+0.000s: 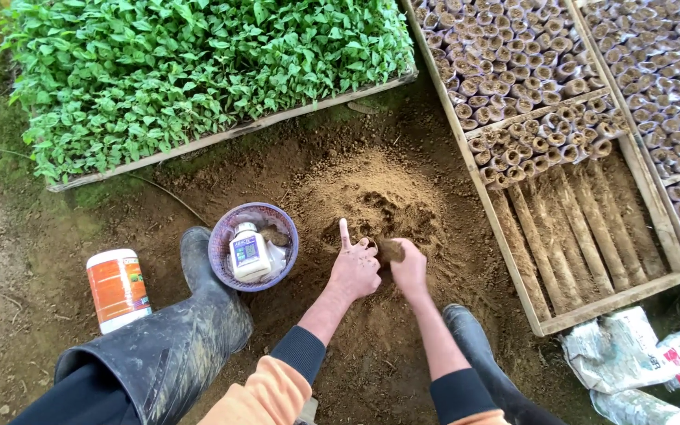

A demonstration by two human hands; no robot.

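My left hand and my right hand meet over a mound of loose brown soil on the ground. Between them is a small brown paper tube pot. My right hand grips it from the right. My left hand touches its left side, index finger pointing up, the other fingers curled at the pot's mouth. Both forearms come from orange sleeves with dark cuffs.
A purple basket holding a small white bottle sits left of the hands. An orange-and-white can stands further left. My black rubber boots flank the soil. A seedling tray lies behind; wooden crates of filled paper pots stand right. Plastic bags lie at lower right.
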